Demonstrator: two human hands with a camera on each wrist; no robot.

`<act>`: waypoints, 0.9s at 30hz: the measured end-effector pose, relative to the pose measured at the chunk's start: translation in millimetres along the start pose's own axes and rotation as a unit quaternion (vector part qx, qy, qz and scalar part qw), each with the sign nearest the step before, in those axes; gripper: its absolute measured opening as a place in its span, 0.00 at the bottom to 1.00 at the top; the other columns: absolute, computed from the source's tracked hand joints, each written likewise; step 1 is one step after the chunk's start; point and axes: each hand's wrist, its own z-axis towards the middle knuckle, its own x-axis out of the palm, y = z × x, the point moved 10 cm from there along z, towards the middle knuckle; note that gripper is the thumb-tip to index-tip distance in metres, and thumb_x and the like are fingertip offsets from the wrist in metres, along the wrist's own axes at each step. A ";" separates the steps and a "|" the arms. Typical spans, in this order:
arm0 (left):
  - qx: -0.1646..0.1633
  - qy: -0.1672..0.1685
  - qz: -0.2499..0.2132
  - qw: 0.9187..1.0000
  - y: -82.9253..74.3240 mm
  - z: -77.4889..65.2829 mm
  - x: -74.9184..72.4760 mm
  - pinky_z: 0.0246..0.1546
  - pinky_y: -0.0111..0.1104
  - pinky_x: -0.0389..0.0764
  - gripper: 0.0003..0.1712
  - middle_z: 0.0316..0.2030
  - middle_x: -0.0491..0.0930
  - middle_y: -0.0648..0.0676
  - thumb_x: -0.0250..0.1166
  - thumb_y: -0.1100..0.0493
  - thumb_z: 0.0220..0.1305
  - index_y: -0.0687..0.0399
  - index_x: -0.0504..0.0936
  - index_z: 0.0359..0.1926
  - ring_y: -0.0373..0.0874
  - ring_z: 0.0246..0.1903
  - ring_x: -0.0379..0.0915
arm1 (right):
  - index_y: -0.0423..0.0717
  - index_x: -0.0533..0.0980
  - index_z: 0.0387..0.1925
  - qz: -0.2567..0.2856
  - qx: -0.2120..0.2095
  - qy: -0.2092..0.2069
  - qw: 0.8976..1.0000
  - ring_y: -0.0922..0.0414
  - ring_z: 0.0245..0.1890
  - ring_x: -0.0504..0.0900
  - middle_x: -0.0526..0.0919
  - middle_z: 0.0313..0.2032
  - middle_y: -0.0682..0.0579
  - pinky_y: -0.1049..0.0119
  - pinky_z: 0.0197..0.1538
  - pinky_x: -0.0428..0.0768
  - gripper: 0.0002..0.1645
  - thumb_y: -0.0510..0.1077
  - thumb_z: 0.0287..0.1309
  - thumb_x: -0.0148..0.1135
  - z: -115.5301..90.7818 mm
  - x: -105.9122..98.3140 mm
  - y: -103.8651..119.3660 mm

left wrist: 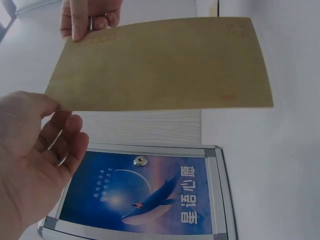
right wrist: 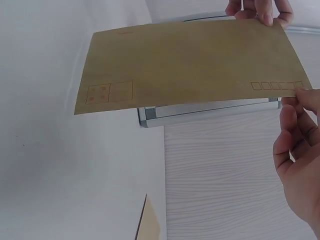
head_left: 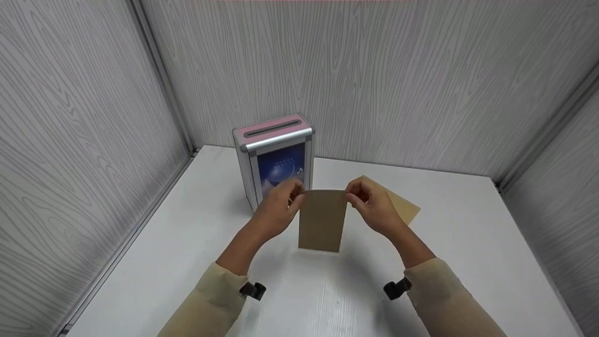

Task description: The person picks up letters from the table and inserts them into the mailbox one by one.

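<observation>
White table (head_left: 182, 252) against wood-grain walls (head_left: 374, 84). One brown envelope (head_left: 322, 222) is held above it, its long axis hanging from the top edge; the slotted box (head_left: 281, 159) stands far and left of it, nearer the left hand (head_left: 279, 206). Left hand and right hand (head_left: 376, 206) each pinch an upper corner, the left and the right respectively.

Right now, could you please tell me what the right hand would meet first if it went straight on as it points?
Past the envelope it pinches, the right hand would probably meet the slotted box first, though depth is unclear.
</observation>
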 end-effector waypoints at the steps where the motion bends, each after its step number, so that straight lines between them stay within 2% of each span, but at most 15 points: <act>1: 0.004 -0.005 0.001 1.000 -1.5 0.3 -1.5 0.52 0.41 0.88 0.07 0.49 0.82 0.54 0.58 0.58 0.84 0.52 0.78 0.56 0.45 0.49 0.81 | 0.45 0.80 0.48 -0.005 -0.001 0.000 1.000 0.55 0.37 0.79 0.83 0.39 0.47 0.74 0.39 0.79 0.06 0.36 0.74 0.67 0.0 -0.5 1.6; 9: 0.016 -0.012 -0.006 1.000 -7.8 1.3 -8.8 0.51 0.41 0.89 0.05 0.50 0.82 0.54 0.60 0.60 0.83 0.52 0.79 0.54 0.46 0.50 0.83 | 0.47 0.79 0.49 -0.043 -0.014 -0.005 0.999 0.54 0.36 0.77 0.83 0.38 0.50 0.73 0.37 0.77 0.07 0.37 0.74 0.67 1.1 -6.2 9.4; 18: 0.038 -0.019 0.001 0.999 -17.6 3.3 -18.1 0.51 0.39 0.89 0.05 0.50 0.83 0.54 0.62 0.62 0.81 0.53 0.79 0.53 0.46 0.49 0.85 | 0.47 0.78 0.49 -0.055 -0.017 0.001 0.998 0.54 0.37 0.87 0.86 0.40 0.48 0.71 0.42 0.86 0.06 0.38 0.76 0.65 5.0 -8.4 17.3; 23: 0.056 -0.040 0.006 0.998 -22.6 5.1 -27.5 0.52 0.39 0.90 0.05 0.49 0.85 0.56 0.63 0.65 0.80 0.56 0.81 0.52 0.49 0.50 0.87 | 0.44 0.78 0.50 -0.039 -0.022 0.006 0.999 0.52 0.38 0.91 0.87 0.43 0.42 0.68 0.44 0.90 0.06 0.36 0.77 0.63 10.5 -8.7 22.8; 27: 0.063 -0.061 0.006 0.996 -25.3 4.4 -34.9 0.52 0.38 0.89 0.06 0.49 0.85 0.56 0.63 0.65 0.80 0.56 0.81 0.53 0.48 0.51 0.86 | 0.44 0.77 0.52 -0.038 -0.020 0.012 0.999 0.48 0.41 0.92 0.88 0.44 0.42 0.61 0.48 0.92 0.07 0.36 0.77 0.62 15.2 -8.5 28.9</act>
